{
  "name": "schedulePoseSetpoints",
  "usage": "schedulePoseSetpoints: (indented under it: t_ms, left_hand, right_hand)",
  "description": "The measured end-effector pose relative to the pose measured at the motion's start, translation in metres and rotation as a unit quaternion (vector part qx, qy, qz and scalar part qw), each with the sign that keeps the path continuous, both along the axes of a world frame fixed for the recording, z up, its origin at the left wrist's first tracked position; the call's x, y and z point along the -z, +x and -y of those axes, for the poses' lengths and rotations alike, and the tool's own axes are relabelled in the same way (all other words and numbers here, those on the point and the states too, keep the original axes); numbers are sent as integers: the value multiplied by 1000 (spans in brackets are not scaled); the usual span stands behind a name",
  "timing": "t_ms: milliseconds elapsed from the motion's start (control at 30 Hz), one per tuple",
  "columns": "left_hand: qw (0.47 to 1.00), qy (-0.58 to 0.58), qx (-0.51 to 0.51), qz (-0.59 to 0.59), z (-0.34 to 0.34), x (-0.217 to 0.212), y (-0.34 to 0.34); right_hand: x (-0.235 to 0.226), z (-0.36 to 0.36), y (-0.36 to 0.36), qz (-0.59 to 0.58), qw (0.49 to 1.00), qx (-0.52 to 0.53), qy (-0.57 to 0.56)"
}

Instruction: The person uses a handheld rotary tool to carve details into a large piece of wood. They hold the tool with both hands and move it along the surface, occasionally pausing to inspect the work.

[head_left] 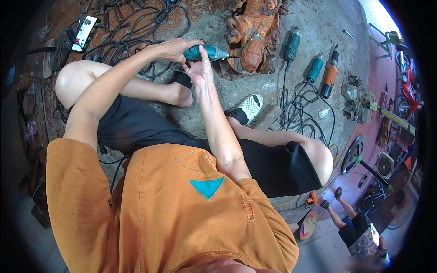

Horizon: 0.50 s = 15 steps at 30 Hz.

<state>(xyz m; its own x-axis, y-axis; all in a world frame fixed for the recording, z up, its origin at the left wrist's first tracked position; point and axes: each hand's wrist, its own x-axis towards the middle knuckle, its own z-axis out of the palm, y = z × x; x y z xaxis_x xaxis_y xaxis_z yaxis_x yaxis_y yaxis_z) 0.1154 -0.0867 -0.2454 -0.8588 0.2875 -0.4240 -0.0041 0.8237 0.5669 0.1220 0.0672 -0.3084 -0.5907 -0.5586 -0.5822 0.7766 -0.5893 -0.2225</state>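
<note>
A teal-green die grinder (207,53) lies across both my hands, its narrow nose pointing right. My left hand (175,49) is closed round its rear end. My right hand (199,70) grips the body from below, palm partly turned up, with the thumb over the casing. The thin bit reaches the side of a reddish-brown wood carving (259,38) on the floor; whether it touches cannot be made out. The carving has a rounded, deeply cut surface.
Two more teal grinders (292,45) and an orange-and-black power tool (330,75) lie right of the carving, above tangled black cords (300,109). More cables (154,22) and a white power strip (85,34) are at far left. Another person (359,232) is at lower right.
</note>
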Motion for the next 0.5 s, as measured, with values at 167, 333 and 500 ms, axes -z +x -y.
schedulePoseSetpoints:
  t_ms: [167, 333, 500]
  left_hand:
    - [1000, -1, 19, 25, -4, -6, -2]
    - [999, -6, 43, 5, -6, -3, 2]
    - [998, -4, 57, -2, -6, 1, 4]
  right_hand:
    - [3, -2, 6, 10, 1000, 12, 4]
    - [-2, -2, 17, 12, 999, 34, -1]
    - [-4, -4, 24, 18, 999, 47, 6]
